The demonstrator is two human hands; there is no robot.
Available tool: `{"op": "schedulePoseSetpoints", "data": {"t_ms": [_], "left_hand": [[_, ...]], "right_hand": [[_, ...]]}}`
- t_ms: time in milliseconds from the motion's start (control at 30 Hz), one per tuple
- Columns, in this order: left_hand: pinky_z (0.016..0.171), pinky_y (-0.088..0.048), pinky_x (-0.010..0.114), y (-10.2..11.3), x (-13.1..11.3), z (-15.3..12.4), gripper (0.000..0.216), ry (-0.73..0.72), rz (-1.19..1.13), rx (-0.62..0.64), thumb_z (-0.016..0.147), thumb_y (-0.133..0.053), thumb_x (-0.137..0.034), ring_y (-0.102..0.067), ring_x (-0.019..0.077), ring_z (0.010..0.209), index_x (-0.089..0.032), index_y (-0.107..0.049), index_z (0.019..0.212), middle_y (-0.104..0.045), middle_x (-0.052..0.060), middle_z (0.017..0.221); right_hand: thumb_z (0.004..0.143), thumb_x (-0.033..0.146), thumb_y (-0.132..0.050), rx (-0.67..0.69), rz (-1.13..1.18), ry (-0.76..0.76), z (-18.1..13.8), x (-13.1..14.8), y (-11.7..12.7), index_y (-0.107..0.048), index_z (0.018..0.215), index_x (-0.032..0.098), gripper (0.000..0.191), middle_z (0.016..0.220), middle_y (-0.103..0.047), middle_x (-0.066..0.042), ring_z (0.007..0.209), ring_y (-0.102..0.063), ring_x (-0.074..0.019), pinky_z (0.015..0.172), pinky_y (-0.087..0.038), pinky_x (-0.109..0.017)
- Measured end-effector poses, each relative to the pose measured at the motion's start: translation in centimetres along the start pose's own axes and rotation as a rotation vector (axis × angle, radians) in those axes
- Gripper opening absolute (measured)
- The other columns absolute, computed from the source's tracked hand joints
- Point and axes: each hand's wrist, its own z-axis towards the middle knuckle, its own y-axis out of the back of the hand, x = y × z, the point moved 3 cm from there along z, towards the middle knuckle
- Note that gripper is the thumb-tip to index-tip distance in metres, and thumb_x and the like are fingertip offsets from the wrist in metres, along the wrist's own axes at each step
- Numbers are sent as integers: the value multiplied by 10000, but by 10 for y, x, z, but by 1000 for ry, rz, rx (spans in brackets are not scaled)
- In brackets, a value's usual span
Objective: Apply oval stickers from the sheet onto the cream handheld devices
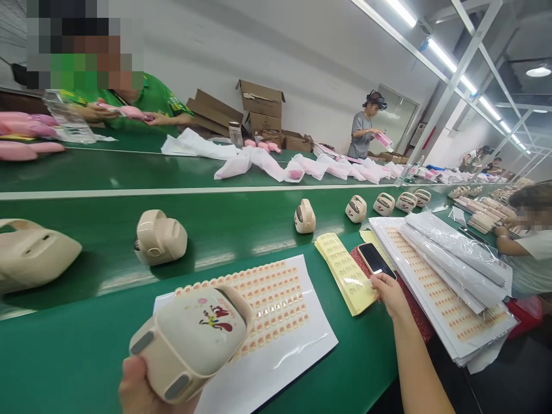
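Device (194, 345) sits at seven o'clock in the head view, its long axis running from eight to two, handle (247, 313) toward two, grey feet (177, 386) toward eight. The left hand (140, 391) grips its foot end, most fingers hidden. The right hand (388, 293), at four, pinches the edge of yellow labels (345, 270). A sticker sheet (287, 356) shows past the device toward two; bare green table (52, 351) opens toward nine, and also between sheet and labels.
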Motion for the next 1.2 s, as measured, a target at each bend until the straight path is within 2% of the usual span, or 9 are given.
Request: {"op": "schedulePoseSetpoints", "data": {"t_ms": [100, 167, 300, 400, 500, 633, 967, 1067, 1200], "left_hand": [[706, -532, 453, -2, -4, 3, 722, 73, -86, -55, 561, -528, -706, -423, 396, 1157, -338, -487, 1182, -653, -11, 1063], [709, -522, 442, -2, -1, 6, 784, 90, -53, -33, 512, -592, -694, -450, 406, 1120, -295, -488, 1180, -638, 29, 1061], [878, -423, 453, 0, 6, 8, 712, -33, 99, 4, 598, -575, -657, -416, 373, 1158, -245, -474, 1170, -524, 70, 1196], [931, -365, 431, 0, 8, 9, 670, -135, 193, 0, 624, -577, -634, -407, 338, 1173, -240, -463, 1154, -483, 81, 1237], [880, -407, 406, 1, 9, 11, 662, -143, 224, 13, 641, -590, -601, -502, 307, 1083, -238, -440, 1173, -555, 82, 1141], [809, -444, 384, 3, 12, 13, 607, -136, 275, -42, 660, -576, -587, -576, 288, 980, -251, -479, 1156, -621, 63, 1026], [777, -460, 372, 3, 9, 7, 600, -134, 268, -65, 686, -560, -577, -566, 291, 1000, -246, -472, 1179, -601, 83, 1098], [759, -469, 365, 2, 8, 6, 590, -125, 262, -70, 686, -563, -573, -573, 286, 985, -251, -477, 1173, -603, 81, 1091], [733, -477, 372, 2, 7, 5, 642, -89, 243, -83, 666, -572, -588, -586, 282, 939, -241, -448, 1192, -599, 83, 1054]], "right_hand": [[543, 475, -591, 86, 111, 27, -10, 26, -16, -520, 625, 188, 306, 620, -501, 10, 499, -423, -99, 482, -356, -247], [528, 440, -641, 250, 198, 59, -21, 47, -44, -530, 609, 186, 288, 705, -532, -7, 569, -454, -105, 530, -371, -248], [566, 366, -674, 709, 295, 113, -56, 84, -116, -526, 562, 186, 233, 736, -534, -8, 667, -478, -126, 597, -383, -259], [595, 343, -659, 864, 282, 132, -75, 95, -155, -539, 583, 190, 195, 715, -509, 9, 658, -462, -119, 632, -383, -268], [594, 334, -670, 852, 243, 168, -81, 93, -175, -555, 583, 193, 182, 745, -481, 10, 675, -460, -120, 648, -396, -268], [611, 304, -680, 805, 161, 202, -79, 87, -180, -573, 579, 194, 156, 759, -463, 4, 689, -468, -124, 642, -424, -260], [644, 259, -656, 742, 122, 243, -81, 84, -182, -566, 591, 191, 125, 747, -449, 2, 655, -456, -116, 632, -442, -267], [671, 261, -633, 690, 121, 353, -84, 83, -184, -550, 600, 198, 126, 757, -448, -7, 663, -466, -126, 593, -461, -268], [739, 263, -557, 577, 120, 640, -94, 82, -184, -525, 610, 205, 145, 810, -441, -36, 689, -475, -145, 562, -469, -290]]}}
